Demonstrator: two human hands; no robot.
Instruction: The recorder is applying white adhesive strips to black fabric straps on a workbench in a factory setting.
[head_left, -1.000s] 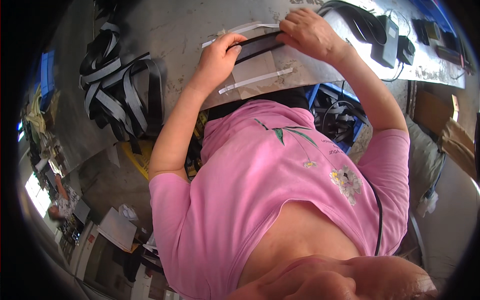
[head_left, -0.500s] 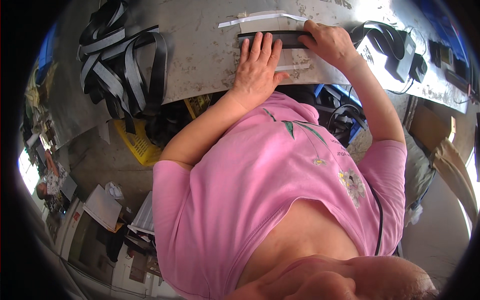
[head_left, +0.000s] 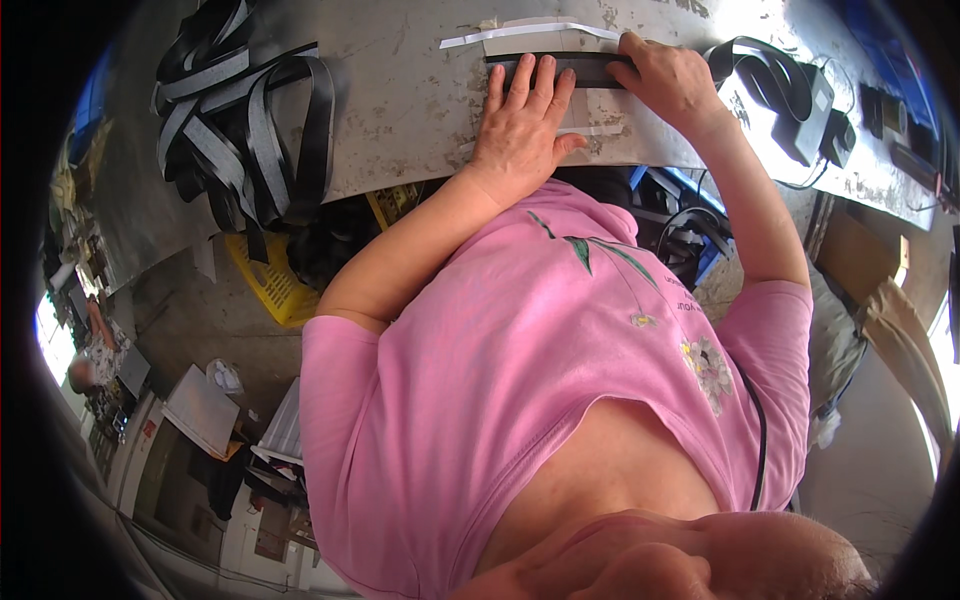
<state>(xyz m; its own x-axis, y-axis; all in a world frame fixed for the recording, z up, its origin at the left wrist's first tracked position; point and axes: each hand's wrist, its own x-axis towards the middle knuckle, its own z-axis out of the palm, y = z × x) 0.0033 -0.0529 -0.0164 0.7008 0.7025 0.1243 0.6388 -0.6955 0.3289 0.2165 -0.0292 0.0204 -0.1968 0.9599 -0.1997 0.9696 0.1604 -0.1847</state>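
Note:
A dark grey strip with black edges lies flat across the metal table. My left hand rests on its left part with fingers spread and pressed flat, the thumb out to the side. At the strip's right end, my right hand has thumb and fingertips closed on it; the fingertips are partly hidden. A white strip lies just beyond the dark strip. Nearer the table's front edge, another pale strip is partly covered by my left hand.
Black and grey strips are heaped at the table's left and hang over its edge. At right are a looped dark strip and a grey box with a cable. Below the table are a yellow crate and a blue bin.
The dark strip has shifted slightly right and away from me, and more of its grey face shows. Both hands have moved a little to the right with it.

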